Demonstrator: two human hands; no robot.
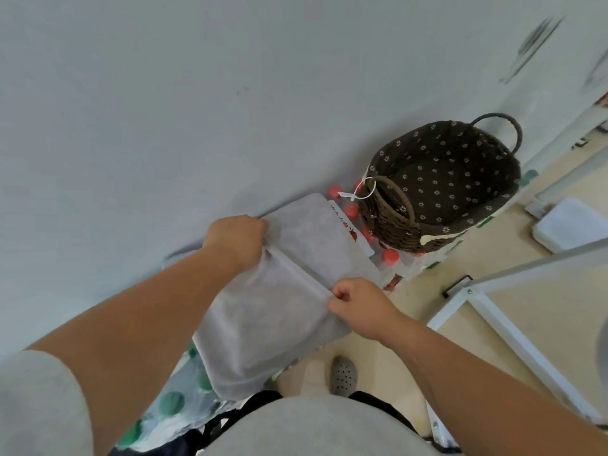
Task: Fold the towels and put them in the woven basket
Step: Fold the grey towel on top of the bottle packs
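Aloft, pale grey cloth towel point(273, 311) gripped by left hand point(237, 241) and right hand point(358, 304), fingers point(342, 295) clenched on its fold, brown woven basket point(388, 222) beyond.

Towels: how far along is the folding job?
Nothing is stored yet: the woven basket looks empty. In hand: the left hand and right hand grip a grey towel along a crease, mid-fold. Left: finishing the fold and placing it inside.

The basket point(444, 179) is open on top. Its near handle point(404, 197) sticks up between it and the towel point(279, 291). Red-capped bottles point(390, 256) crowd just beside it.
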